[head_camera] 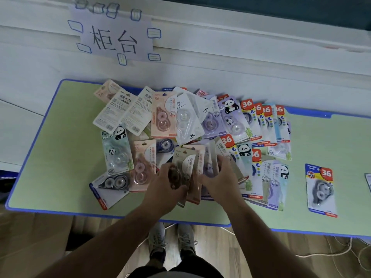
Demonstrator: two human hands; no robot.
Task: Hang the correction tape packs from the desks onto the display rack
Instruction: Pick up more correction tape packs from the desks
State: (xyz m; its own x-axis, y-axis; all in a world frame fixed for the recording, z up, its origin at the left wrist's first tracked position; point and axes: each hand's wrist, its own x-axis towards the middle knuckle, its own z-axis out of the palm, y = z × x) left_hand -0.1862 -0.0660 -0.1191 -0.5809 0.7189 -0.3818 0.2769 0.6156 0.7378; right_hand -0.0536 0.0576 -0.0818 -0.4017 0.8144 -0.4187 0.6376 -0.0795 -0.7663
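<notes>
Gripping a stack of correction tape packs (190, 163) in the curled left hand (168, 183), pinching its other side with the right hand (218, 181), over the pile (180, 117) lying on the green desk (60, 157).

Light soft and even, moderate to dim; direction cannot be told. Only faint shadows on the green worktop (60, 157); floor (30, 247) at bottom of frame darkest. Small glare spots on clear blisters of the packs (188, 119). Whole frame soft; left hand (166, 185) and right hand (218, 179) at lower centre motion-blurred, paper sign (114, 37) at upper left smeared. Worktop edges bow toward the frame's sides.
</notes>
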